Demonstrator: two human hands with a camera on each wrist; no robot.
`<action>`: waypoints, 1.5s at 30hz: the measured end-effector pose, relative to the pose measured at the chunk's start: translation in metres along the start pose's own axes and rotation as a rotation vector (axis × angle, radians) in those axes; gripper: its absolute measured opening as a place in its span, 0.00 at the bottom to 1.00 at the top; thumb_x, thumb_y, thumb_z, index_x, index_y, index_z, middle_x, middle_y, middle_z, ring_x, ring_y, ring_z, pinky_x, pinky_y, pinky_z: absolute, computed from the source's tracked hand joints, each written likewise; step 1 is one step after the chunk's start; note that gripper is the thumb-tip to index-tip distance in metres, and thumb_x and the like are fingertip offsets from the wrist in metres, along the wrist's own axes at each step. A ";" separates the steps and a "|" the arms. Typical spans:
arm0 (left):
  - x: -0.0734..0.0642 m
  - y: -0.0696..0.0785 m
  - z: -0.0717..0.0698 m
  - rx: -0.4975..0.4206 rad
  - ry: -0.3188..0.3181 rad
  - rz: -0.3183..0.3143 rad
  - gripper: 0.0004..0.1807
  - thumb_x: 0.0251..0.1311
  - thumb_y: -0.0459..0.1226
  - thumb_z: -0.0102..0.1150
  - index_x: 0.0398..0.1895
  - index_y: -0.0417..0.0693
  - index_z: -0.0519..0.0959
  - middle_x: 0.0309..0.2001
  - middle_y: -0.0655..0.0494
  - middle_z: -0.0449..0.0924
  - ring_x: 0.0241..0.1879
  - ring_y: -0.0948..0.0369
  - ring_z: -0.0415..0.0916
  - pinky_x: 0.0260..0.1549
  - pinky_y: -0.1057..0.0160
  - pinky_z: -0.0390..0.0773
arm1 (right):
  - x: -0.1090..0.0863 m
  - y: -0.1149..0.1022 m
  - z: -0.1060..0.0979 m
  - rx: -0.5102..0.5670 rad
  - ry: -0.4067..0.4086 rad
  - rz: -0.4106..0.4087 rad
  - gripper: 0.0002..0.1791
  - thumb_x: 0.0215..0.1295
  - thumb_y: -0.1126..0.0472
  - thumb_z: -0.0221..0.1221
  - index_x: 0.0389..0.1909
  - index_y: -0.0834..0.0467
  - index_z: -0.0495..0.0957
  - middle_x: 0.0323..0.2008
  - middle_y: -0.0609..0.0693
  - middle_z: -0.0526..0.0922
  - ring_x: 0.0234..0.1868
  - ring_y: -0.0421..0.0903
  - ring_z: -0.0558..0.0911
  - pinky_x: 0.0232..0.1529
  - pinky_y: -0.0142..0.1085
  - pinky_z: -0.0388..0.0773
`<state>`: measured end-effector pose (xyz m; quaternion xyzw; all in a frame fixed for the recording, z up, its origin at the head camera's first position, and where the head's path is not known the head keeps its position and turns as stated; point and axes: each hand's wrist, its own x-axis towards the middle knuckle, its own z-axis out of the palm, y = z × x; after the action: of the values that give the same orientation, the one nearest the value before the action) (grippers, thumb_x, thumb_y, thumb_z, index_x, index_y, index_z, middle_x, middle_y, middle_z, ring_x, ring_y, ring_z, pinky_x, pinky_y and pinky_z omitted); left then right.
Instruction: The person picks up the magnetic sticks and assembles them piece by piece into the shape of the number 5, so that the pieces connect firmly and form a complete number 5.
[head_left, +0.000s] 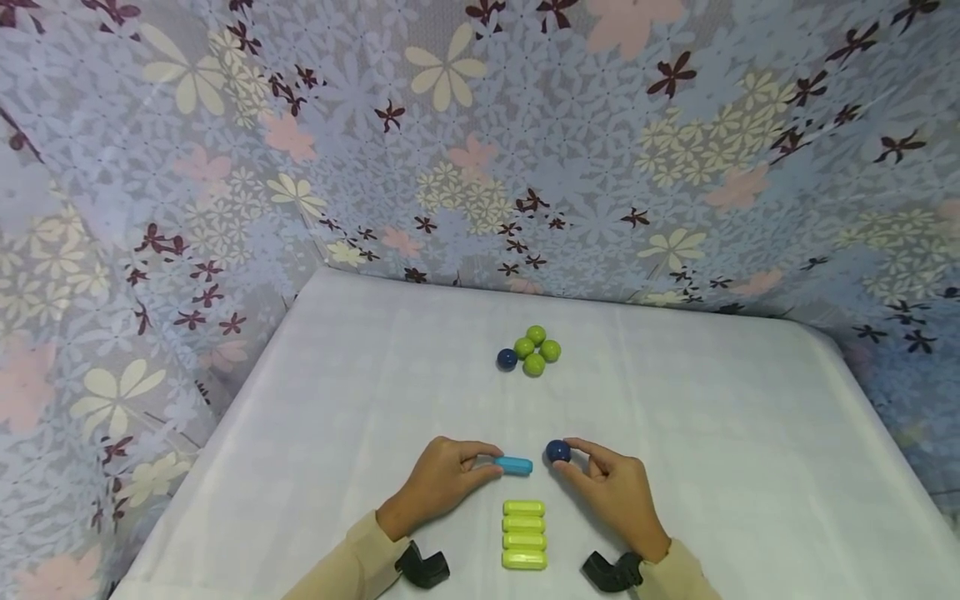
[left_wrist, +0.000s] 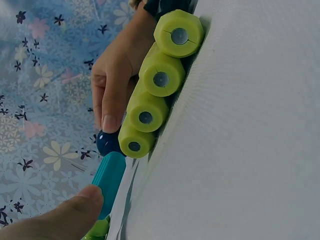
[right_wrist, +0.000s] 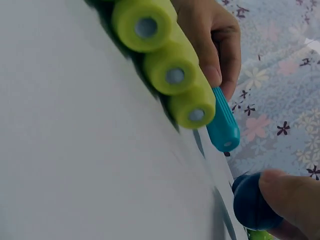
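My left hand (head_left: pixel 444 481) pinches one end of a blue ribbed rod (head_left: pixel 514 466) between thumb and fingers; its free end points right. Across a small gap, my right hand (head_left: pixel 617 492) holds a dark blue ball (head_left: pixel 558 451) between thumb and fingertips. Rod and ball look apart in the head view. Nearer to me, several lime green rods (head_left: pixel 523 542) lie side by side in a column between my wrists. The left wrist view shows round grey discs in the ends of these green rods (left_wrist: pixel 161 79). In the right wrist view the ball (right_wrist: pixel 254 202) is partly covered by my thumb.
Farther back on the white-covered table (head_left: pixel 420 333) sits a cluster of several green balls (head_left: pixel 535 365), with another dark blue ball (head_left: pixel 507 359) at its left. Flowered cloth (head_left: pixel 480 167) hangs behind the table and along its sides. Each wrist wears a black strap mount (head_left: pixel 422 566).
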<state>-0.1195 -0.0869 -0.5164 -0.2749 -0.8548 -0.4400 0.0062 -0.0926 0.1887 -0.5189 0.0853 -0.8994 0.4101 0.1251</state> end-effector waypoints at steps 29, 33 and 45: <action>-0.003 0.002 -0.003 0.048 -0.002 0.000 0.15 0.64 0.47 0.70 0.48 0.50 0.90 0.13 0.76 0.57 0.16 0.76 0.50 0.17 0.73 0.55 | -0.008 -0.008 0.008 -0.028 -0.080 -0.129 0.20 0.54 0.51 0.77 0.47 0.52 0.89 0.12 0.28 0.55 0.14 0.27 0.55 0.17 0.26 0.54; -0.003 0.002 0.000 0.042 0.013 0.003 0.14 0.64 0.47 0.70 0.47 0.50 0.90 0.12 0.76 0.57 0.15 0.76 0.50 0.17 0.73 0.56 | -0.009 -0.007 0.007 -0.041 -0.081 -0.121 0.20 0.54 0.50 0.77 0.46 0.52 0.89 0.12 0.28 0.55 0.14 0.27 0.55 0.17 0.26 0.54; 0.002 0.003 0.001 0.044 0.044 0.022 0.14 0.62 0.45 0.72 0.47 0.49 0.90 0.13 0.75 0.58 0.15 0.77 0.51 0.16 0.74 0.56 | -0.004 -0.005 0.003 -0.032 -0.088 -0.102 0.20 0.55 0.48 0.76 0.47 0.52 0.89 0.12 0.28 0.56 0.14 0.27 0.56 0.17 0.26 0.54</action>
<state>-0.1200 -0.0841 -0.5141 -0.2745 -0.8609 -0.4269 0.0359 -0.0878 0.1832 -0.5184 0.1470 -0.9049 0.3847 0.1077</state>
